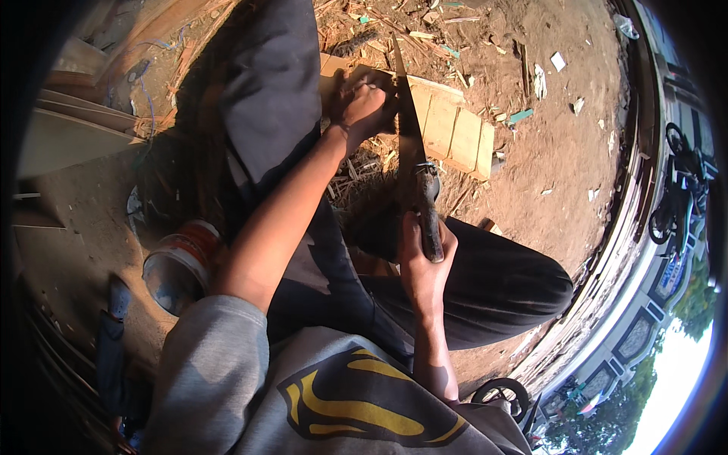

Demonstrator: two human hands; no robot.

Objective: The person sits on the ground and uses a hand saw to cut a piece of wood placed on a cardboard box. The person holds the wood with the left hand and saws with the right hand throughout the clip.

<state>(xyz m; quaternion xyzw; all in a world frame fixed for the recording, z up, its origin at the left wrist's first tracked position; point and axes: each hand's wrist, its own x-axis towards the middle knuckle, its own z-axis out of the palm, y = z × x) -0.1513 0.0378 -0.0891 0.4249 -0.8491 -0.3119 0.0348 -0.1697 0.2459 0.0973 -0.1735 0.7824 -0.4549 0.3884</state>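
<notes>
My right hand [427, 254] is wrapped around the dark, worn handle of a handsaw [411, 125]. The saw's long tapered blade points away from me and crosses over a pale wooden board [449, 129]. Several dark lines run across the board's right part. On the board's left part, just left of the blade, my left hand [362, 102] grips it with bent fingers. Shadow hides some of the fingertips. Whether the teeth have entered the wood cannot be made out.
Wood chips and offcuts [364, 163] litter the dirt around the board. A red and white bucket [182, 265] stands to my left, with planks [87, 114] beyond it. Another person's leg [114, 341] shows at lower left. Motorbikes [675, 182] are parked at far right.
</notes>
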